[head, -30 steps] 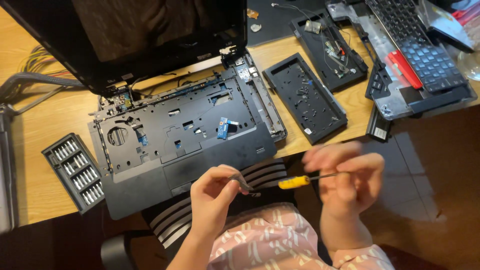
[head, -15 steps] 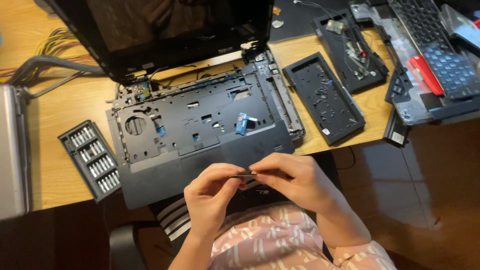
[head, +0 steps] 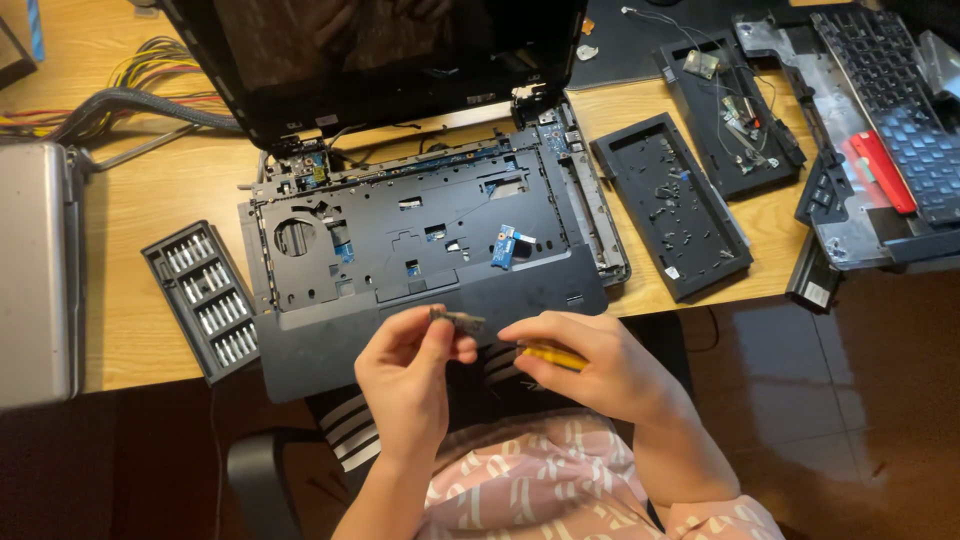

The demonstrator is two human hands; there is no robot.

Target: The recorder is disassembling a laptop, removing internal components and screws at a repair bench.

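A half-dismantled dark laptop (head: pixel 420 240) lies open on the wooden desk (head: pixel 160 200), keyboard removed and inner frame bare. In front of its near edge, my left hand (head: pixel 410 375) pinches a small grey metal part (head: pixel 458 320) between thumb and fingertips. My right hand (head: pixel 600 365) is closed around a yellow-handled screwdriver (head: pixel 550 355), whose tip points left toward that small part. The two hands almost touch above my lap.
A black tray of screwdriver bits (head: pixel 205 295) sits left of the laptop. A silver case (head: pixel 35 270) is at the far left, cables (head: pixel 150 75) behind it. Black cover panels (head: pixel 670 205), a removed keyboard (head: pixel 890 120) and a red tool (head: pixel 885 170) lie to the right.
My right hand brought the screwdriver in from the right until it met my left hand. The view has shifted, so the laptop sits lower and further right in the picture.
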